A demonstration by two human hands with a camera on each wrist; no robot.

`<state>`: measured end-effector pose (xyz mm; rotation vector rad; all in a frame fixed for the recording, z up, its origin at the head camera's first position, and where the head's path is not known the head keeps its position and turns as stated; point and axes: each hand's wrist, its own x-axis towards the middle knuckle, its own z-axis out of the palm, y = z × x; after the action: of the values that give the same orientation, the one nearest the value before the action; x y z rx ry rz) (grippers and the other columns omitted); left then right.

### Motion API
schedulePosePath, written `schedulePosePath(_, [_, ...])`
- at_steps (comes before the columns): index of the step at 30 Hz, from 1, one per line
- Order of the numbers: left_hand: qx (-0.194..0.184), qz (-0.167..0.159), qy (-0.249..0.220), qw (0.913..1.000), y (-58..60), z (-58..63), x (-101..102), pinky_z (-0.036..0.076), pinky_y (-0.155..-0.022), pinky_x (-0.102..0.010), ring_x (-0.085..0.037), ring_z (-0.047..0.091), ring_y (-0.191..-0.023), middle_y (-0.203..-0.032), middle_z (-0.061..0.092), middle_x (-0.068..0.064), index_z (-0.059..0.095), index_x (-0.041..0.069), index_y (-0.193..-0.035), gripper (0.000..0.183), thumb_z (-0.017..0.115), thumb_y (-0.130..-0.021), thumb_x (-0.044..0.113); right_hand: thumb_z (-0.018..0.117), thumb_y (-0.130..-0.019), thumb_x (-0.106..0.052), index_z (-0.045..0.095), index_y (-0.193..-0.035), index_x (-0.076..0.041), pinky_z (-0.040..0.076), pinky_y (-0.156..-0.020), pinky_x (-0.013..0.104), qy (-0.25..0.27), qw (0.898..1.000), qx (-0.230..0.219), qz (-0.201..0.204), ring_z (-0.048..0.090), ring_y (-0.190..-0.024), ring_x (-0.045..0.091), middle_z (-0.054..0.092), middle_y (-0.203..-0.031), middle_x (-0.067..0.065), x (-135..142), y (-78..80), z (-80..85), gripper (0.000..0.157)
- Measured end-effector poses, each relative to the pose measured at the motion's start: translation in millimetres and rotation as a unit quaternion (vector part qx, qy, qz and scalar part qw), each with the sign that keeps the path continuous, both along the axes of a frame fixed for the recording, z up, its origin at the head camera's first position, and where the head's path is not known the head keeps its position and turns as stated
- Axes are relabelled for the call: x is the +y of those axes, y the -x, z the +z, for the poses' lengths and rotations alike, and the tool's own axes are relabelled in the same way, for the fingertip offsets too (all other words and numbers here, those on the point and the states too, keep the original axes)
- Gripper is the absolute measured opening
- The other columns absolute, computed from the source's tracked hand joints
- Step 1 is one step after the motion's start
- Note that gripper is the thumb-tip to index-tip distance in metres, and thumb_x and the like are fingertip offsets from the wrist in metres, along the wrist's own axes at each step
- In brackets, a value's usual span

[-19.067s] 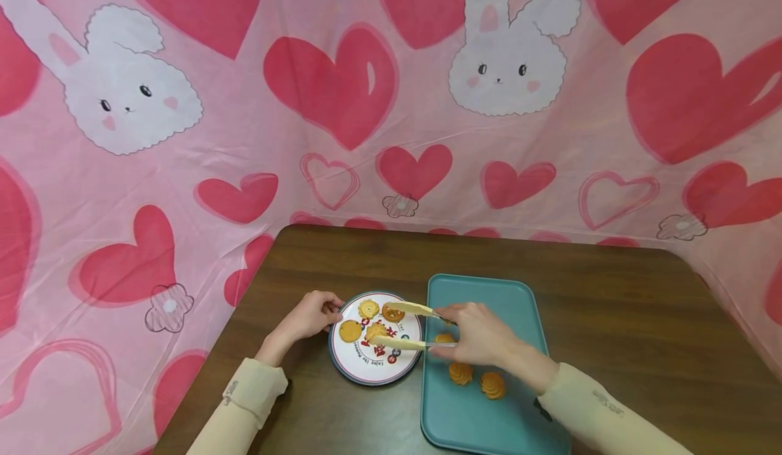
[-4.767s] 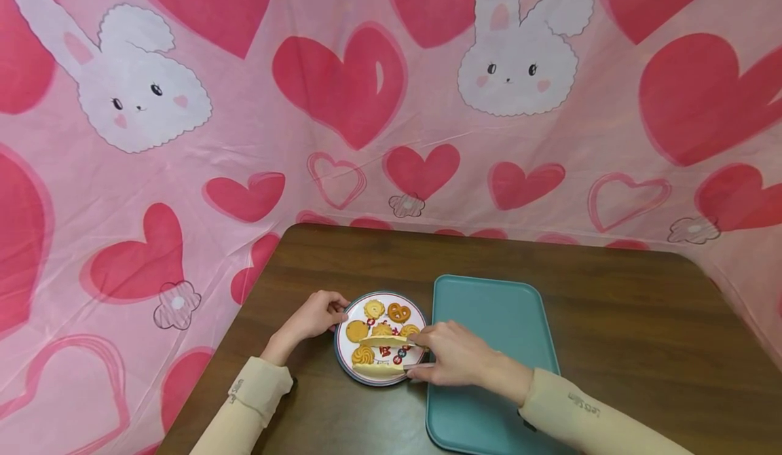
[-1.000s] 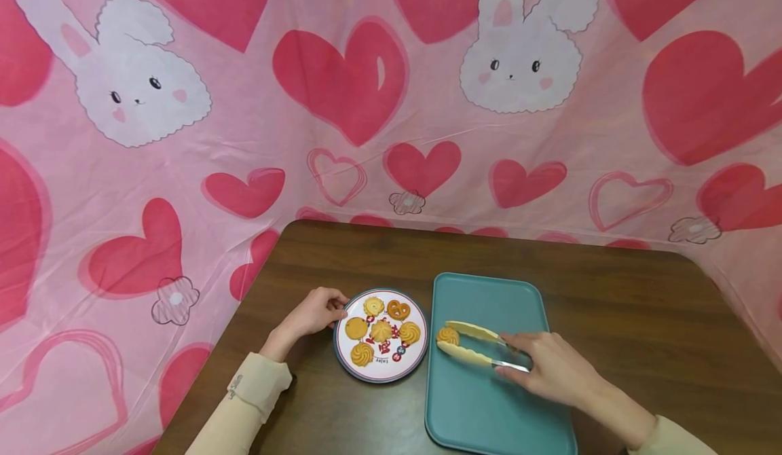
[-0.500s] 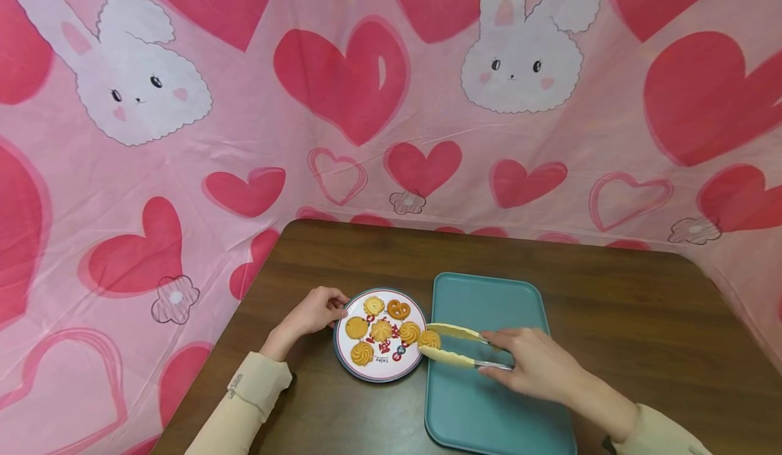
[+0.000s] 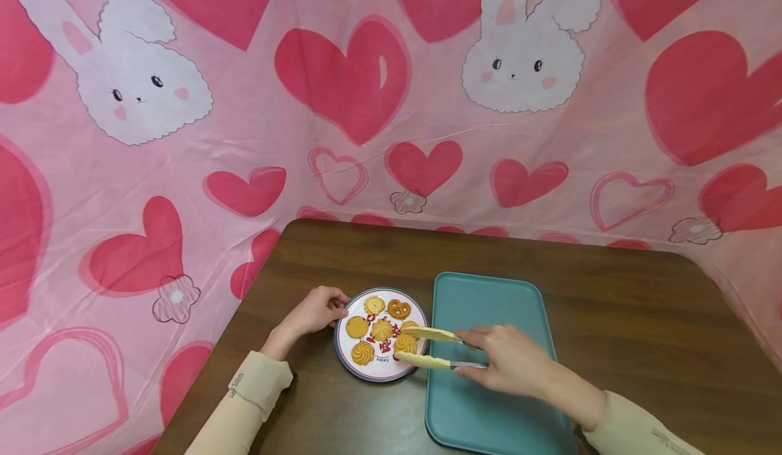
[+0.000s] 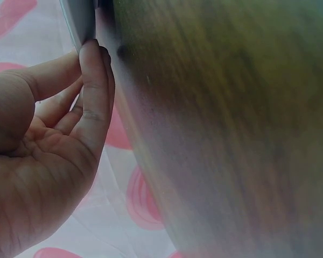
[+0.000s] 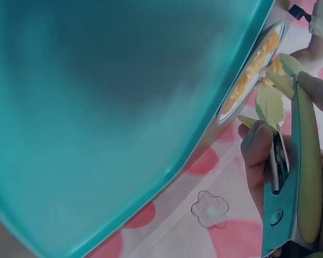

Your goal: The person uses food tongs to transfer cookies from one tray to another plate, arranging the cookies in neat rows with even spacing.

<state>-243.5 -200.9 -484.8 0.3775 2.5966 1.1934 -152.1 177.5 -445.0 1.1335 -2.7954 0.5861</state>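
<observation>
My left hand pinches the left rim of a round printed plate; the left wrist view shows thumb and fingers on the plate's edge. Several cookies lie on it, among them a pretzel-shaped one, a flat round one and a swirled one. My right hand holds food tongs with pale yellow tips, reaching over the plate's right side. Between the tips sits another swirled cookie. The upper tip partly hides a cookie behind it.
A teal rectangular tray lies just right of the plate, under my right hand, with no cookies visible on it. The brown wooden table extends beyond it. A pink heart-and-rabbit cloth hangs behind and to the left.
Over the last second the right hand has carried the tongs and a swirled cookie left, from the tray onto the plate's right side. Earlier, several cookies lay on the tray. The left hand stays put.
</observation>
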Motion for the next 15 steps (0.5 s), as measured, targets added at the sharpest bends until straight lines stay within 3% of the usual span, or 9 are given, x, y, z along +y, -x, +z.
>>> schedulePosePath(10, [-0.005,0.004,0.003,1.0,0.4,0.4,0.0,0.058,-0.059,-0.031,-0.016,0.059,-0.067,-0.08,0.061,-0.007,0.069,-0.006,-0.108,0.02,0.072,-0.089,0.0,0.076,-0.087,-0.041,0.071,-0.12,-0.004,0.042,-0.051,0.018,-0.004,0.998,-0.052,0.021,0.051,-0.062,-0.001,0.072,-0.097,0.001,-18.5,3.7,-2.0,0.05])
schedulePosePath(15, [-0.006,0.005,0.004,1.0,0.1,1.0,0.3,0.058,-0.059,-0.03,-0.016,0.06,-0.067,-0.08,0.061,-0.007,0.069,-0.007,-0.108,0.02,0.072,-0.089,0.0,0.077,-0.086,-0.04,0.071,-0.12,-0.003,0.046,-0.055,0.02,-0.016,0.998,-0.059,0.023,0.057,-0.067,0.001,0.073,-0.099,0.003,-22.2,5.6,-1.8,0.051])
